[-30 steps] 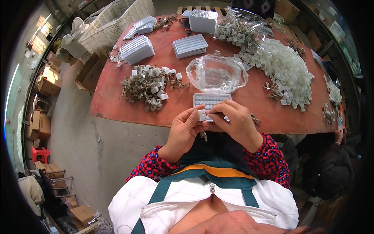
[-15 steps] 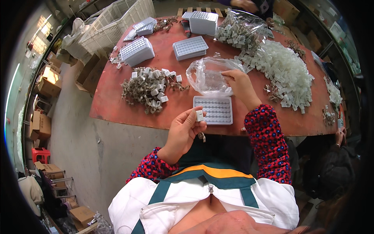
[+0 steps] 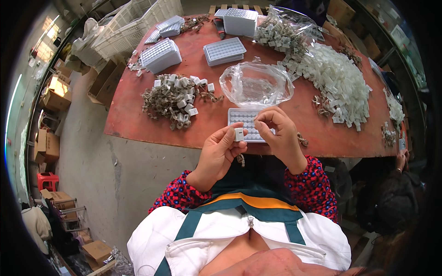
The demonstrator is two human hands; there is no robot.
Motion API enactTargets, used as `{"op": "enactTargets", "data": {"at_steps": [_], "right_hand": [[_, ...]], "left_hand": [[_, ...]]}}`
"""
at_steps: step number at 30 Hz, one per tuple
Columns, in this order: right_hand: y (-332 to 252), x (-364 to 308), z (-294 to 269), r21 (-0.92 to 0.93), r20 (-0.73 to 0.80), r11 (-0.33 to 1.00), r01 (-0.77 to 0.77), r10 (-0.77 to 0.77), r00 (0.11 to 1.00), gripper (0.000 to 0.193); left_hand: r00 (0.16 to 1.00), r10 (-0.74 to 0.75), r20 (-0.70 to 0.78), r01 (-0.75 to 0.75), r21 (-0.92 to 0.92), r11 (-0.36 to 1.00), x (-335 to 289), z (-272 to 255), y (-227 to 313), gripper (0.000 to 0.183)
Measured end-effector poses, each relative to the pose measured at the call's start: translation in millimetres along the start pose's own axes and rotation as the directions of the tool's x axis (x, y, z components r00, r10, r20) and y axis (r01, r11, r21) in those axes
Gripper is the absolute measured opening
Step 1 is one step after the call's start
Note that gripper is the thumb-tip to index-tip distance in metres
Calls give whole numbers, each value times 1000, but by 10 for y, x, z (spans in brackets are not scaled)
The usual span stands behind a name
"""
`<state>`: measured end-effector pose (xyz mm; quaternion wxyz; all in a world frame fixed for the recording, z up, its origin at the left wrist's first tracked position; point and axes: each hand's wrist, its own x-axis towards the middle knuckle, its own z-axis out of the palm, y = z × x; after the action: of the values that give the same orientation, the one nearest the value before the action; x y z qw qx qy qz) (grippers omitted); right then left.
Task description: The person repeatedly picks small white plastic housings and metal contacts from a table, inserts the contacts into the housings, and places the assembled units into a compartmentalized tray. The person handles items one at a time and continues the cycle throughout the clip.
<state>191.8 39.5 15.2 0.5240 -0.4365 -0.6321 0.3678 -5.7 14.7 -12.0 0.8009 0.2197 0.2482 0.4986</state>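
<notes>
My left hand [image 3: 222,146] pinches a small white plastic block with a dark slot [image 3: 238,134], and a brownish corded end hangs below the fingers. Close to its right, my right hand [image 3: 277,133] has thumb and fingertips pressed together over the near tray; whatever is between them is too small to make out. Partly behind both hands lies a white tray with rows of small pockets [image 3: 237,115]. Just beyond it rests an open clear plastic bag [image 3: 257,87]. To the left is a heap of white blocks with brownish cords [image 3: 177,99].
A big pile of translucent white pieces [image 3: 338,85] covers the table's right side, with a bag of corded blocks [image 3: 281,37] behind. Stacked trays [image 3: 161,56] stand far left, more trays [image 3: 224,50] mid-table. A co-worker's hand [image 3: 402,158] shows at the right edge.
My right hand has come back from the clear bag toward my left hand, its fingertips pinched. My left hand still holds the white block. The far co-worker's hand has shifted right.
</notes>
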Motion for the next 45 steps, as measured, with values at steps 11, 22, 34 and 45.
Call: {"op": "enactTargets", "data": {"at_steps": [11, 22, 34, 45], "right_hand": [[644, 916, -336, -799, -64, 600, 39, -149, 987, 15], [350, 700, -311, 225, 107, 926, -303, 286, 952, 15], [-271, -221, 116, -372, 54, 854, 364, -372, 927, 14], [-249, -256, 82, -428, 77, 815, 390, -397, 914, 16]], "left_hand": [[1000, 6, -7, -5, 10, 1000, 12, 7, 28, 38], [1000, -28, -14, 27, -47, 999, 22, -17, 36, 39], [995, 21, 94, -22, 8, 1000, -41, 74, -33, 39], [992, 75, 99, -92, 181, 979, -68, 110, -52, 39]]}}
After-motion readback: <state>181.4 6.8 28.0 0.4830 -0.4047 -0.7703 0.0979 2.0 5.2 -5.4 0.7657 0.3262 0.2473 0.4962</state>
